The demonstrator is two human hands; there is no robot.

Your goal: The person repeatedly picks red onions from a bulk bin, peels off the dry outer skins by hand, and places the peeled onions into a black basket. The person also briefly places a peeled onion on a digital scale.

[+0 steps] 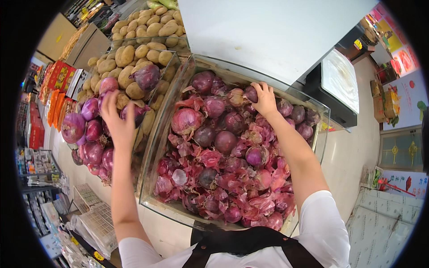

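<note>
My right hand (pixel 264 100) has its thumb and fingers around a small dark red onion (pixel 250 94) at the back of a glass-walled bin (pixel 147 174). Loose red skins (pixel 234 181) and many red onions (pixel 226 142) fill that bin. To the left, my left hand (pixel 117 117) is slightly blurred, its fingers spread over a heap of red onions (pixel 92 152). A dark onion (pixel 135 112) shows just behind its thumb; whether they touch is unclear. One more red onion (pixel 147 77) lies on the potatoes (pixel 125 77) beyond that hand.
Glass panes (pixel 167 124) separate the onion bin from the potatoes. A large white panel (pixel 258 37) rises behind the bins. At right stands a black-sided unit with a clear-covered top (pixel 340 78). White plastic crates (pixel 97 214) are at lower left, beside shelves of goods (pixel 37 167).
</note>
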